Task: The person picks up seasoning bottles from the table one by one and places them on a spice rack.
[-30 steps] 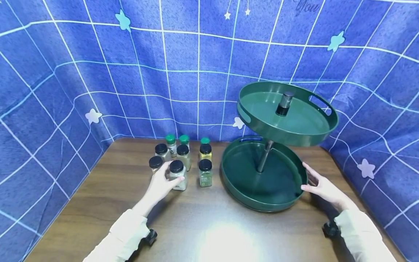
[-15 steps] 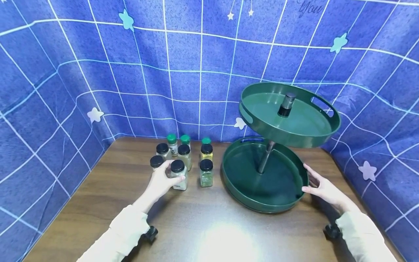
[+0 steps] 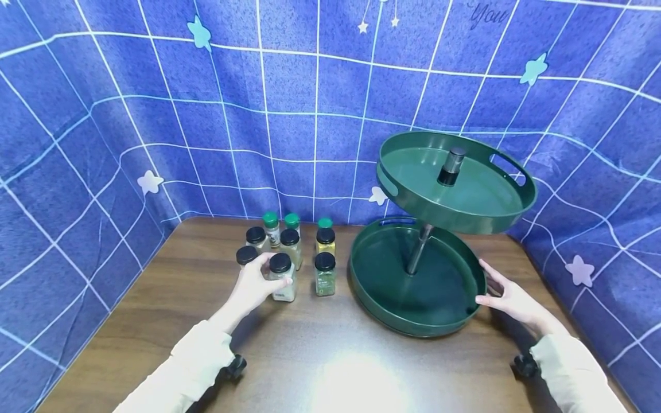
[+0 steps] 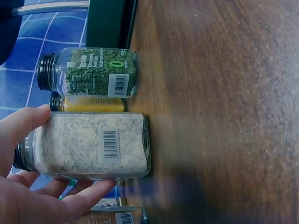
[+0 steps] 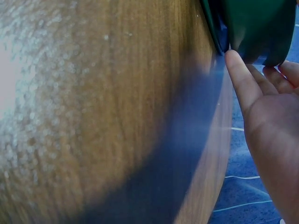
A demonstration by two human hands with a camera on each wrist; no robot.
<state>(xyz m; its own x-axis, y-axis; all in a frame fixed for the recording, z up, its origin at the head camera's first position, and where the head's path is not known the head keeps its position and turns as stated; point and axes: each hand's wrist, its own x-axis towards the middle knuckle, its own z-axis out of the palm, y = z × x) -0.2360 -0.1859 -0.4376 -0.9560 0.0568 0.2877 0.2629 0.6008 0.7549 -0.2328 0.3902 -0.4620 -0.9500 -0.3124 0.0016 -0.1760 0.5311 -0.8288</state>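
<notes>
My left hand (image 3: 253,287) grips a square glass spice jar (image 4: 93,144) with a black lid and speckled whitish contents, thumb on one side and fingers on the other. The jar appears upright on the table. A jar of green herbs (image 3: 325,281) stands just right of it, a yellow-filled jar (image 3: 326,243) behind that. At the right, my right hand (image 3: 518,301) touches the outer wall of the lower tray of a green two-tier stand (image 3: 418,330). Its thumb and fingers are spread along the wall, fairly straight, as the right wrist view also shows.
Several other jars cluster around the left hand, including a black-lidded jar (image 3: 290,249) and a green-capped bottle (image 3: 271,229). The upper tray (image 3: 465,215) overhangs the lower one on a metal post (image 3: 419,252). A blue grid-patterned cloth (image 3: 310,137) hangs behind the wooden table (image 3: 310,355).
The head view has shifted very slightly. Both hands, the gripped jar and the stand keep their places.
</notes>
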